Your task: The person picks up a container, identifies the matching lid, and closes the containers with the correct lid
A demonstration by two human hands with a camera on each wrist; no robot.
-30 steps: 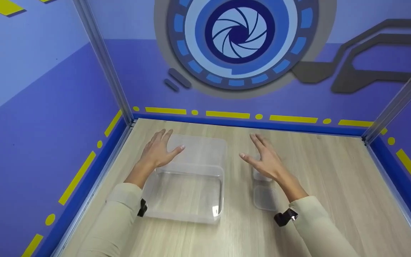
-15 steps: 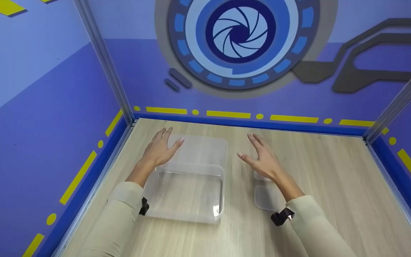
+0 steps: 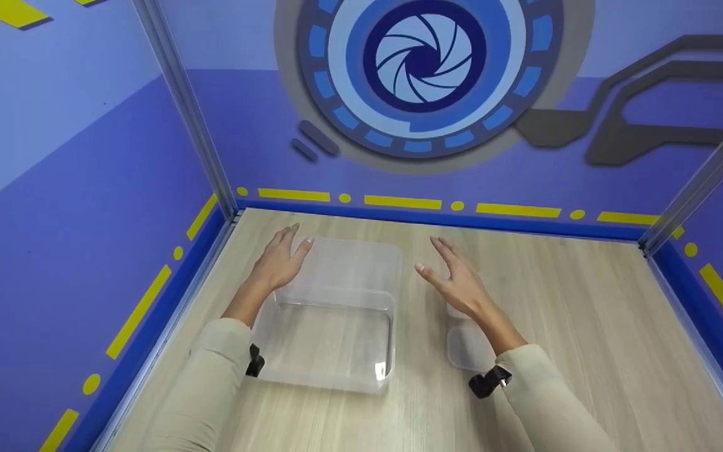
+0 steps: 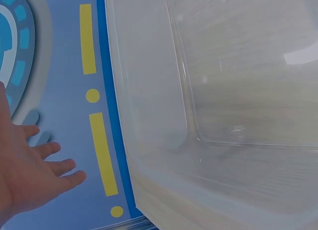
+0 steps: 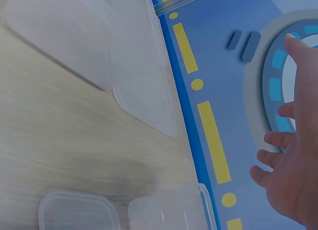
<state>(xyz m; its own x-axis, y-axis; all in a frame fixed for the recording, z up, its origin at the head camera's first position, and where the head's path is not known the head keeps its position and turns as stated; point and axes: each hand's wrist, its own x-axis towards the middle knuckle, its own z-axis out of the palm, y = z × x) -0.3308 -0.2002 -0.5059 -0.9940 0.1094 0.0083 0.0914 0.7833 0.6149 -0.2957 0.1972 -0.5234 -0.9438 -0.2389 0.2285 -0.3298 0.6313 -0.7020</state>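
"If I asked after your grip, what would you say?"

"Spread, both: my left hand (image 3: 278,262) hangs over the left side of the lid (image 3: 356,267), my right hand (image 3: 457,279) above the small box (image 5: 169,212)."

"And the big box (image 3: 324,380)?"

"On the table (image 3: 600,351), between my sleeves (image 3: 195,389), nearer me than the lid."

"Anything else?"

"A small lid (image 3: 467,351), just nearer me than the small box, and a blue wall (image 3: 242,113) behind."
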